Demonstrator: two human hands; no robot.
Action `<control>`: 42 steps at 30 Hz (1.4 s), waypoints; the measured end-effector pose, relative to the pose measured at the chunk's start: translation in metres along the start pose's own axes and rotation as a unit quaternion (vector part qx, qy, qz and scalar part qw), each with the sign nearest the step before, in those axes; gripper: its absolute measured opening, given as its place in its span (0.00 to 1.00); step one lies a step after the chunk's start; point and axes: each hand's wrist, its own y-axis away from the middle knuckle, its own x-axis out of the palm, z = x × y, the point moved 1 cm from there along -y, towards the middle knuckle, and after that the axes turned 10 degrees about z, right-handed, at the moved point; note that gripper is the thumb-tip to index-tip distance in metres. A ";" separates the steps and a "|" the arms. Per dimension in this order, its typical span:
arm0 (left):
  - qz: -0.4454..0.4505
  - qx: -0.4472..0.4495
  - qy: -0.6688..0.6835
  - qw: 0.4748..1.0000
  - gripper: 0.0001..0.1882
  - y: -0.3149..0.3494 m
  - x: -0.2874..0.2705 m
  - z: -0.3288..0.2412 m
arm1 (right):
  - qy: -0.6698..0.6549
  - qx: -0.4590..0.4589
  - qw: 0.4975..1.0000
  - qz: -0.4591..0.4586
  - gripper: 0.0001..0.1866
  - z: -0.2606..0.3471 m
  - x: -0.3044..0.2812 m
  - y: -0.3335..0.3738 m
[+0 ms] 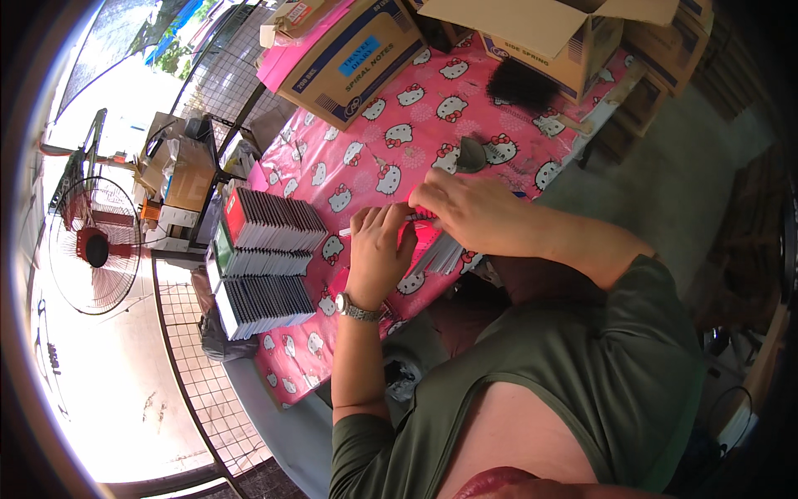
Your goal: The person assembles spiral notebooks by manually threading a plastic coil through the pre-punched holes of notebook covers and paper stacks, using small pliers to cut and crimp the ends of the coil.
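Working over a table (pixel 357 179) with a pink cat-print cover, both hands meet near its right edge at a small pink-red item (pixel 424 213) with a dark, coil-like edge. Right hand (pixel 455 202): fingertips pinched on the item. Left hand (pixel 380 242): fingers bent beside it; whether they grip cannot be told. White-edged sheets (pixel 445 256) lie just nearer. Spiral-bound notebooks (pixel 264 262) stand in stacks at left; cardboard boxes (pixel 353 71) occupy the far side.
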 end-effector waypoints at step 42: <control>-0.069 -0.156 0.181 0.968 0.12 0.029 0.005 0.038 | -0.465 -0.042 0.785 0.408 0.29 -0.096 -0.007 -0.100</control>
